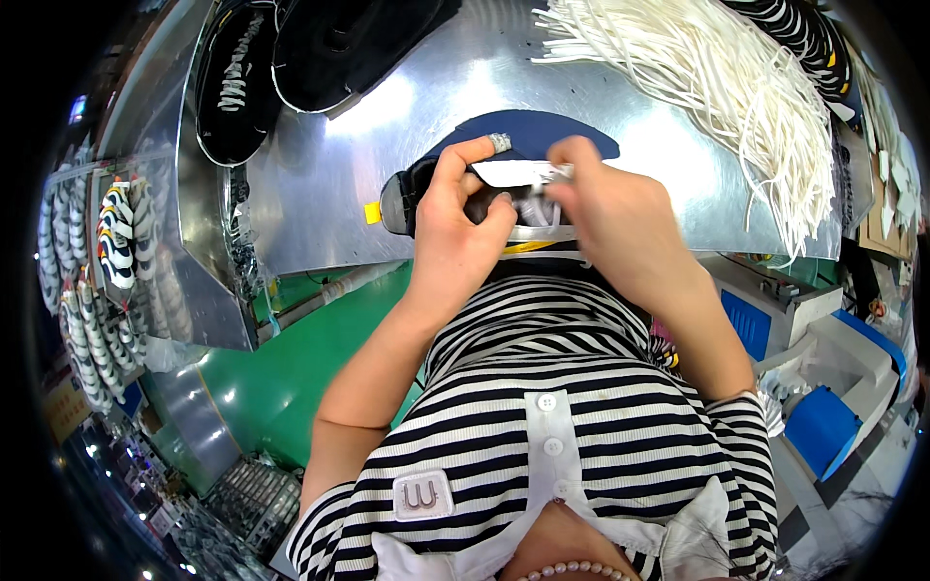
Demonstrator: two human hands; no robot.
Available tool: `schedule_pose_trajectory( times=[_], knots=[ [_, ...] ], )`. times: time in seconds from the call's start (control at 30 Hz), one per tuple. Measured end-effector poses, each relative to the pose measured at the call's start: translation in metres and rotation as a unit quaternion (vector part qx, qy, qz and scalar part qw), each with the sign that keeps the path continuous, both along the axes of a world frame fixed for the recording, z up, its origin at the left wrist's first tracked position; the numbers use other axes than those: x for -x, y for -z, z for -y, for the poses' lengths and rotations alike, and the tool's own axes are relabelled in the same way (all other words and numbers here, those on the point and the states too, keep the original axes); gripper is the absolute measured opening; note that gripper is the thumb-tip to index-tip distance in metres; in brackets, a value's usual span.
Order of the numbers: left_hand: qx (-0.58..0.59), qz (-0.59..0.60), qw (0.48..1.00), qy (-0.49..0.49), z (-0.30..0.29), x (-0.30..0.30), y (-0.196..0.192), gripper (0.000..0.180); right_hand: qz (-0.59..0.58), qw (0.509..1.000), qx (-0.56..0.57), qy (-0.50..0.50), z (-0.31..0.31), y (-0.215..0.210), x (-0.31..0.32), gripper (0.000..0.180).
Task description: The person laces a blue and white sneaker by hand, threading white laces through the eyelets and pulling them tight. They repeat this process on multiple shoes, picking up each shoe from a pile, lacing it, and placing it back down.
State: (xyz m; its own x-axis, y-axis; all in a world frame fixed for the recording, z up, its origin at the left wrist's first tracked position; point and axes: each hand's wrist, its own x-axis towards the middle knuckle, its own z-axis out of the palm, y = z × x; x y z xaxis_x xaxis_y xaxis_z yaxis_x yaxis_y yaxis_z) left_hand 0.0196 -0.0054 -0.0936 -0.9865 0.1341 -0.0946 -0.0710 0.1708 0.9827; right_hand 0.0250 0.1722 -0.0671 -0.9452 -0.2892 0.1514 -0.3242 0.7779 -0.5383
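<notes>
- At the near edge of the metal counter [320, 198], just before the striped shirt [581, 378], a dark shoe [395, 203] is between the two hands, its black end toward the left and a yellow tab [372, 212] sticking out there
- Left hand [450, 218]: grip closed on the shoe, thumb at the opening, a silvery wrap [500, 142] round one finger
- Right hand [620, 218]: grip narrow, thumb and finger pinching a pale lace [559, 174] over the opening; the fingertips are blurred
- Beside that pinch, a white flap [509, 173] stands across the shoe's opening
- Just beyond the hands, a navy curved piece [533, 128]; whether it belongs to the shoe, I cannot tell
- Far right on the counter, a loose heap of white laces [707, 87]
- Far left, a black laced shoe [232, 92] near another black shoe [339, 53]
- Below the counter, green floor [310, 373]
</notes>
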Motion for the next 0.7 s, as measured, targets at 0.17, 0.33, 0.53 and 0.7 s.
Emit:
schedule_pose_trajectory(
  times=[0.17,0.33,0.53,0.7],
  knots=[
    [0.022,0.034,0.999,-0.009,-0.006,0.011,-0.007,0.042,0.091,0.984,0.083,0.131,-0.035,-0.001,-0.020,0.021],
    [-0.122,0.075,0.990,0.008,-0.002,0.021,-0.009,0.037,-0.053,0.983,0.043,0.170,-0.030,0.040,-0.010,0.017],
    [0.042,-0.014,0.998,0.038,0.011,0.002,-0.032,0.042,-0.017,0.962,0.187,0.198,-0.043,0.044,-0.005,0.019],
    [0.372,-0.296,0.865,0.160,0.001,-0.012,-0.029,0.044,0.110,0.983,0.090,0.113,-0.034,0.037,-0.041,0.022]
  ],
)
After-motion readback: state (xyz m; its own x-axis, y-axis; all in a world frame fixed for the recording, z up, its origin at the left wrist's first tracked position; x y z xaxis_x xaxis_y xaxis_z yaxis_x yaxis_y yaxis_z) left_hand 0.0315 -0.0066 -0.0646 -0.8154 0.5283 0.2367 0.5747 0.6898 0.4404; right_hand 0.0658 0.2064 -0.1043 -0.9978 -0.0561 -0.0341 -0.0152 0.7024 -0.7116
